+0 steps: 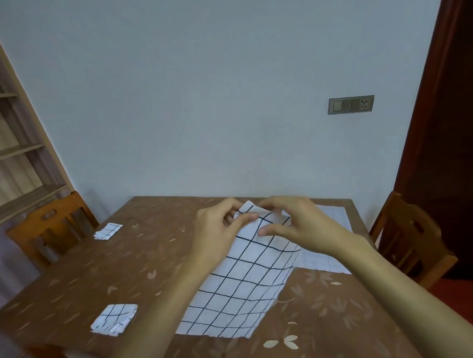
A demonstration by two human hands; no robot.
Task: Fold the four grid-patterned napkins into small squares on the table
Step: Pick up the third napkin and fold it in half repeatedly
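A white napkin with a dark grid (236, 286) hangs from both hands, its lower edge resting on the brown table (78, 277). My left hand (219, 229) pinches its top edge near the left corner. My right hand (296, 225) pinches the same top edge just to the right. Another napkin (330, 245) lies flat at the table's far right, partly hidden behind my right hand and the raised cloth. One folded napkin square (115, 320) sits at the near left, and a second folded square (108, 231) sits at the far left.
Wooden chairs stand at the left (53, 228) and the right (408, 240) of the table. A wooden shelf unit (9, 143) fills the left wall. A switch and socket plate (351, 104) is on the back wall. A dark door frame (447, 110) is at the right.
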